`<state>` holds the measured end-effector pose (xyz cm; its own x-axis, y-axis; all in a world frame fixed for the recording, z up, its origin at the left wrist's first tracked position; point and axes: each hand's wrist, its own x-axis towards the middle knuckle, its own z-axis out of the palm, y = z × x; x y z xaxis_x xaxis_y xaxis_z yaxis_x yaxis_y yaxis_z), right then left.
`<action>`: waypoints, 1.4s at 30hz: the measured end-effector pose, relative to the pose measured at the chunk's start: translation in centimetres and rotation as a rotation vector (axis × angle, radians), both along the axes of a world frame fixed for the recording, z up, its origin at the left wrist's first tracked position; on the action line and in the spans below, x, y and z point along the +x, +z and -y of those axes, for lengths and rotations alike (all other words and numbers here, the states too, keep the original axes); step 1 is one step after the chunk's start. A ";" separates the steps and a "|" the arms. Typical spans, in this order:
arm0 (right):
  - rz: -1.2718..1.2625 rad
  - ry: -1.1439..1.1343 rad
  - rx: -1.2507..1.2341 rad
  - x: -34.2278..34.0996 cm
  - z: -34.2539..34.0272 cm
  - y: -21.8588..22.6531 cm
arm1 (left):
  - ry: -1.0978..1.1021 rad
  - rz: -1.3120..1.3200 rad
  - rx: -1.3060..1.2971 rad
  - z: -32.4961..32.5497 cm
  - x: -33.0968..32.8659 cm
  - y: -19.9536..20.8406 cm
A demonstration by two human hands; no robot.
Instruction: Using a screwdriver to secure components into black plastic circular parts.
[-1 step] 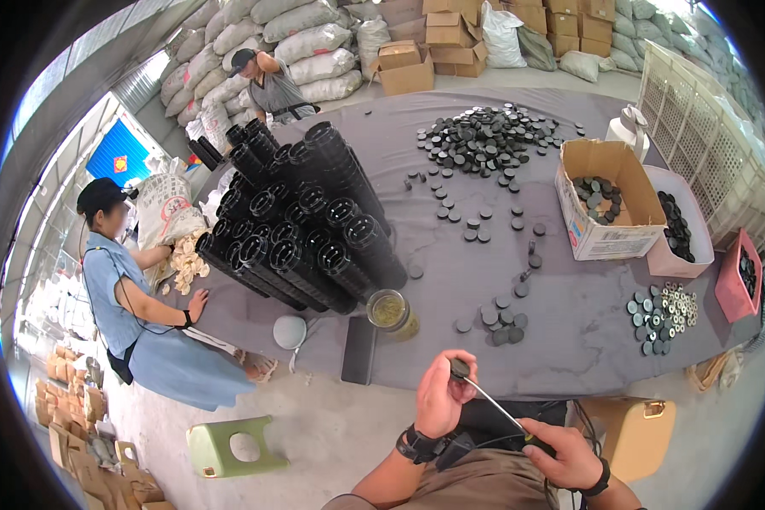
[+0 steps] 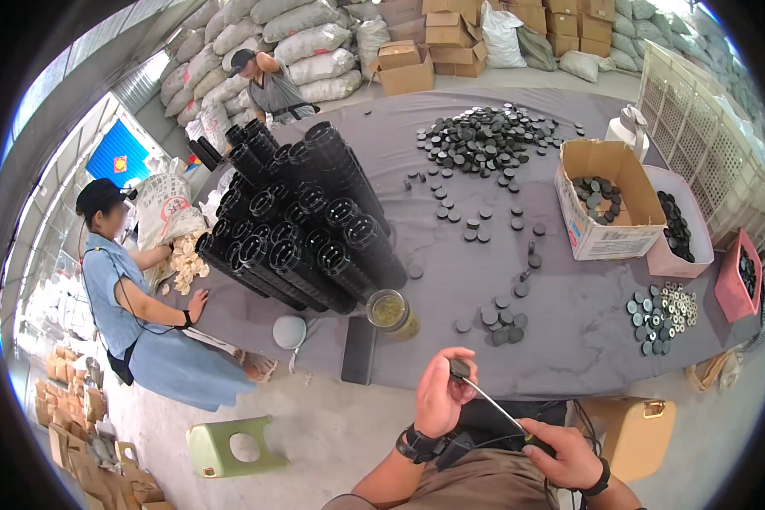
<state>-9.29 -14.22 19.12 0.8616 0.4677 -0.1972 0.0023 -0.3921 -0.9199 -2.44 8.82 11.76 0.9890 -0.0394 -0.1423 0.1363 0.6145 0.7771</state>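
Left hand (image 2: 438, 404) pinched a round black disc (image 2: 459, 368) between its fingers; right hand (image 2: 567, 455) clutched a silver-shafted, dark-handled tool (image 2: 497, 406) against it!

Bare left hand (image 2: 438, 401), fitted at the wrist with one broad black band (image 2: 418, 444), watch-like in shape; bare right hand (image 2: 568, 456), fitted with one plainer black wristband (image 2: 602, 478). Clothing, seen from where I stand: one brownish garment (image 2: 476, 483), softly creased, a thin dark cable (image 2: 495, 439) close by it.
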 end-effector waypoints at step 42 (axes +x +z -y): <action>0.358 -0.166 -0.105 -1.3 -0.2 -4.4 | -0.177 -0.150 -0.360 -0.5 0.1 -1.1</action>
